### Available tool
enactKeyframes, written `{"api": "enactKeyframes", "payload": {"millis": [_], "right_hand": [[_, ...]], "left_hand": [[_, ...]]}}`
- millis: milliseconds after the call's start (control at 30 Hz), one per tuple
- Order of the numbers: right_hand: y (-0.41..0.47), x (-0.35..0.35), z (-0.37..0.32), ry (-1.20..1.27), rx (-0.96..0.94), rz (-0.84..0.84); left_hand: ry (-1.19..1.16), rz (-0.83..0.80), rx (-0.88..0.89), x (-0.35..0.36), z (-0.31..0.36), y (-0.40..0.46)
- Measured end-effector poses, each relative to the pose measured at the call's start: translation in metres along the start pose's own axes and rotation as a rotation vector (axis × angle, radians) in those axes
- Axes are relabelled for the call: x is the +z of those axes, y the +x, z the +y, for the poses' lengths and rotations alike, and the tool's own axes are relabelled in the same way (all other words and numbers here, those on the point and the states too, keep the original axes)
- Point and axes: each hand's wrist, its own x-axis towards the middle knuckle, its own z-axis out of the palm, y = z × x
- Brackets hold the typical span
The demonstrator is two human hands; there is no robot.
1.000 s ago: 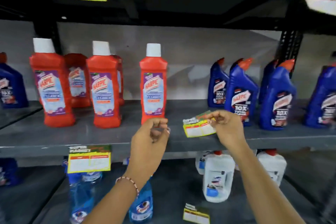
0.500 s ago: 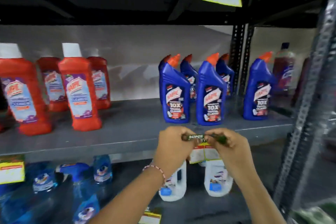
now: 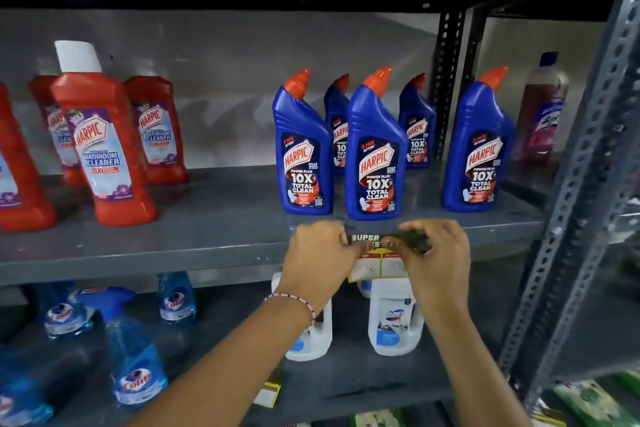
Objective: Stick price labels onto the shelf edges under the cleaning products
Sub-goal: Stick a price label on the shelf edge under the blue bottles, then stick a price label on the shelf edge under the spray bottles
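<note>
A yellow and green price label point(image 3: 378, 262) hangs over the front edge of the grey middle shelf point(image 3: 173, 258), just below several blue Harpic toilet-cleaner bottles point(image 3: 375, 152). My left hand point(image 3: 320, 253) pinches the label's left top corner against the shelf edge. My right hand point(image 3: 438, 253) presses the green top strip on the right side. Both hands hide the label's outer ends. Red Harpic bathroom-cleaner bottles point(image 3: 100, 149) stand further left on the same shelf.
White jugs point(image 3: 394, 319) and blue spray bottles point(image 3: 135, 357) fill the shelf below, where another small label point(image 3: 268, 392) sits on its edge. A perforated grey upright point(image 3: 581, 184) rises at the right. A purple bottle point(image 3: 542, 111) stands behind it.
The view has swung right, from the red bottles to the blue ones. The label went from my right hand in the air to the shelf edge, with both hands now on it.
</note>
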Motion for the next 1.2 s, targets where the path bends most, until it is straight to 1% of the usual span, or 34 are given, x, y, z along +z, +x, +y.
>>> {"api": "enactKeyframes", "payload": {"millis": [133, 267, 300, 333, 367, 400, 433, 500, 567, 600, 667, 767, 833, 867, 933, 1000, 1100, 1133, 1200], "right_hand": [[0.001, -0.005, 0.001, -0.047, 0.030, 0.087], [-0.018, -0.003, 0.008, -0.017, 0.046, 0.299], [-0.028, -0.001, 0.011, 0.018, 0.040, 0.334], [-0.042, 0.002, 0.010, 0.050, 0.030, 0.340], [-0.056, 0.009, 0.011, 0.076, 0.026, 0.317], [-0.072, 0.017, 0.010, 0.093, 0.030, 0.257], [-0.090, 0.031, 0.013, 0.086, 0.041, 0.162], [-0.128, 0.066, 0.019, 0.067, 0.086, -0.092], [-0.169, 0.104, 0.024, 0.090, 0.169, -0.376], [-0.190, 0.123, 0.026, 0.073, 0.185, -0.512], [-0.230, 0.157, 0.029, 0.025, 0.177, -0.730], [-0.278, 0.194, 0.038, -0.072, 0.170, -0.959], [-0.303, 0.209, 0.045, -0.197, 0.190, -1.024], [-0.313, 0.213, 0.047, -0.235, 0.216, -0.999], [-0.326, 0.214, 0.041, -0.242, 0.215, -0.891], [-0.334, 0.218, 0.022, -0.178, 0.186, -0.857], [-0.353, 0.247, -0.025, -0.032, 0.216, -0.895], [-0.362, 0.262, -0.045, -0.015, 0.226, -0.921], [-0.380, 0.294, -0.076, 0.016, 0.175, -0.936]], "left_hand": [[0.087, 0.022, 0.075, -0.007, -0.005, -0.009], [0.156, 0.093, 0.264, -0.006, -0.050, -0.028], [0.150, 0.064, 0.263, -0.008, -0.069, -0.034], [0.148, -0.009, 0.209, -0.009, -0.091, -0.042], [0.154, -0.119, 0.123, -0.011, -0.118, -0.050], [0.173, -0.235, 0.042, -0.011, -0.147, -0.060], [0.188, -0.332, -0.038, -0.011, -0.181, -0.071], [0.224, -0.483, -0.186, -0.012, -0.238, -0.094], [0.317, -0.642, -0.288, -0.007, -0.282, -0.114], [0.335, -0.687, -0.309, -0.001, -0.299, -0.123], [0.268, -0.730, -0.340, 0.012, -0.320, -0.136], [0.167, -0.656, -0.263, 0.029, -0.339, -0.150], [0.129, -0.596, -0.225, 0.034, -0.347, -0.159], [0.097, -0.578, -0.203, 0.033, -0.350, -0.166], [0.012, -0.518, -0.171, 0.026, -0.359, -0.183], [-0.064, -0.391, -0.190, 0.009, -0.376, -0.202], [-0.125, -0.202, -0.274, -0.035, -0.416, -0.230], [-0.105, -0.167, -0.315, -0.052, -0.432, -0.238], [-0.074, -0.131, -0.446, -0.086, -0.462, -0.250]]}}
